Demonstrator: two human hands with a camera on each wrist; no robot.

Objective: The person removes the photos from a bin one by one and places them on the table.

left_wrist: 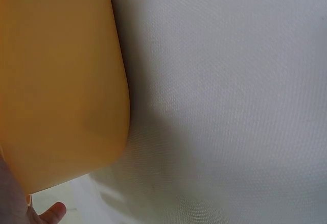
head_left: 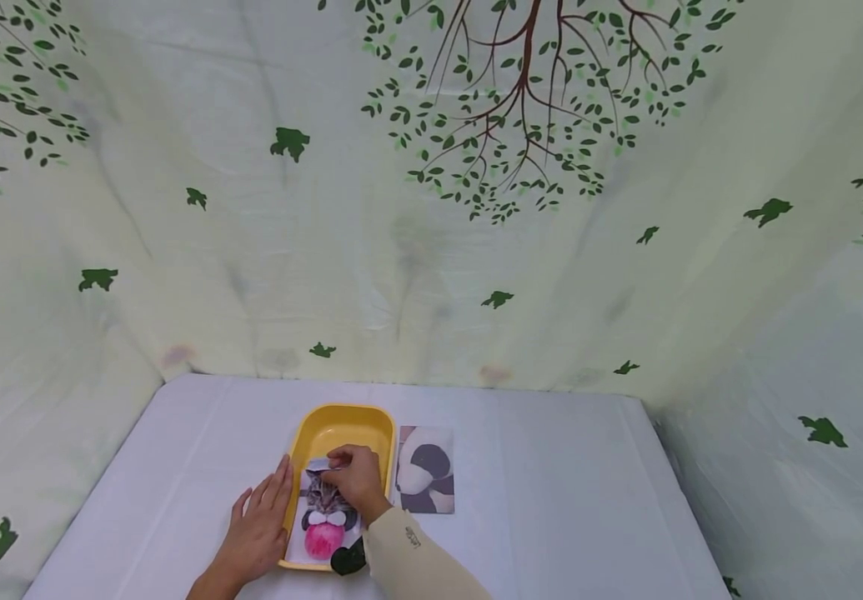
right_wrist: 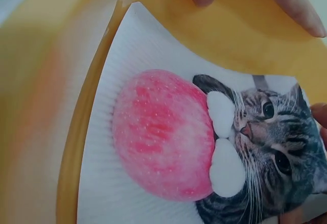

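A yellow tray [head_left: 356,413] lies on the table with a paper picture [right_wrist: 102,183] inside. The picture shows a tabby cat [right_wrist: 271,152], a pink apple [right_wrist: 163,137] and two white rounded shapes between them. My right hand [head_left: 358,479] reaches into the tray and pinches the picture at its cat end; that end bends up from the tray floor in the right wrist view. Along the tray's left rim rests my left hand [head_left: 258,518], fingers extended. Its fingers [right_wrist: 296,7] also show at the top of the right wrist view, and its thumb [left_wrist: 53,213] in the left wrist view.
A second picture card [head_left: 425,469], with black and white shapes, lies flat just right of the tray. White cloth [head_left: 566,483] covers the table. Hanging sheets [head_left: 401,250] printed with leaves and branches enclose the back and sides.
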